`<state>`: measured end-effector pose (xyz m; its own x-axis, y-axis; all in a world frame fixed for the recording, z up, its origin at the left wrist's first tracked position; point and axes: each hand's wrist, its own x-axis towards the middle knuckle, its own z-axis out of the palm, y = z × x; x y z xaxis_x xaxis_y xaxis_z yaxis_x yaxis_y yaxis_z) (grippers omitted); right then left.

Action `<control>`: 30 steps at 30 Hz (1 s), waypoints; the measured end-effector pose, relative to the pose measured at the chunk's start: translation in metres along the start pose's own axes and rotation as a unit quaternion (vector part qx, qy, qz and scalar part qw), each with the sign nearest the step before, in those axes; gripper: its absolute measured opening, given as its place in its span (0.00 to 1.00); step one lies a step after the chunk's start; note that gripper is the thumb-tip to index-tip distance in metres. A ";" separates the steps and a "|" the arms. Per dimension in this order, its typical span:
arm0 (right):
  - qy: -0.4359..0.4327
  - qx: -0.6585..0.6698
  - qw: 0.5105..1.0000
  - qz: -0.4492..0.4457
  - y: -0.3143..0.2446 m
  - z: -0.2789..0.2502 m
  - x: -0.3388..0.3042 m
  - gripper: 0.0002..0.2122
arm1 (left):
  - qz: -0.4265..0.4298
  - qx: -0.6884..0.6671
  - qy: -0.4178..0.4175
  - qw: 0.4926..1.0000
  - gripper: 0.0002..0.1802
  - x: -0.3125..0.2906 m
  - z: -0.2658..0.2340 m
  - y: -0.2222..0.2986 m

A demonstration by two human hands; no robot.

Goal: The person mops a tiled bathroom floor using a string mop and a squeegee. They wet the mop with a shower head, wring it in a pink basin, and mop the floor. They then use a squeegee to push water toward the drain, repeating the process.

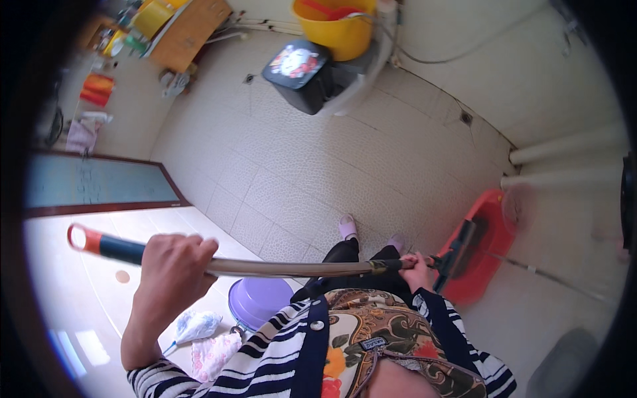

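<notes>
A long-handled cleaning tool [285,268] lies across in front of my body, its silver pole nearly level. My left hand [174,264] is wrapped round the dark grip, close to the orange hanging loop at the end. At the other end, my right hand [417,273] closes on the pole just short of the narrow dark head [456,255]. That head is over the near-left edge of a red tub [494,262]; whether it touches the tub, and whether it is a mop or a brush, I cannot tell.
A black lidded bin [298,76] and a yellow bucket [342,33] stand at the far wall. A purple basin [259,302] is near my left side, beside plastic bags [196,327]. Thin rod [544,273] crosses the tub. Pale pipes [564,149] run along the right wall.
</notes>
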<state>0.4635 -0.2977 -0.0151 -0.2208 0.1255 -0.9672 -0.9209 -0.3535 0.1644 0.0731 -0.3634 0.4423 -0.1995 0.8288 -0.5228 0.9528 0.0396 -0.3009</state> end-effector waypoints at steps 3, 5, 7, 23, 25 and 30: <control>0.020 -0.194 0.980 0.022 0.066 0.034 0.054 0.15 | -0.061 -0.072 -0.132 0.987 0.14 -0.040 0.030 -0.026; -0.009 -0.309 0.950 0.038 0.119 0.056 0.095 0.12 | -0.099 -0.148 -0.143 0.974 0.13 -0.062 0.056 -0.030; -0.041 -0.368 0.925 0.081 0.182 0.065 0.133 0.08 | -0.160 -0.214 -0.175 0.948 0.14 -0.083 0.089 -0.021; -0.144 -0.907 0.395 0.034 0.359 -0.003 0.101 0.23 | -0.415 -0.840 -0.062 0.344 0.25 0.015 0.339 0.230; -0.145 -0.911 0.382 0.053 0.370 0.015 0.109 0.17 | -0.385 -0.908 -0.073 0.152 0.23 0.005 0.322 0.230; -0.120 -0.940 0.307 0.084 0.404 0.047 0.112 0.14 | -0.396 -0.890 -0.034 0.222 0.20 0.013 0.311 0.220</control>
<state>0.0514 -0.3832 -0.0478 -0.4404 -0.0562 -0.8960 0.8741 -0.2547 -0.4136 0.2088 -0.5177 0.1212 -0.4114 0.1609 -0.8971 -0.8190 0.3665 0.4414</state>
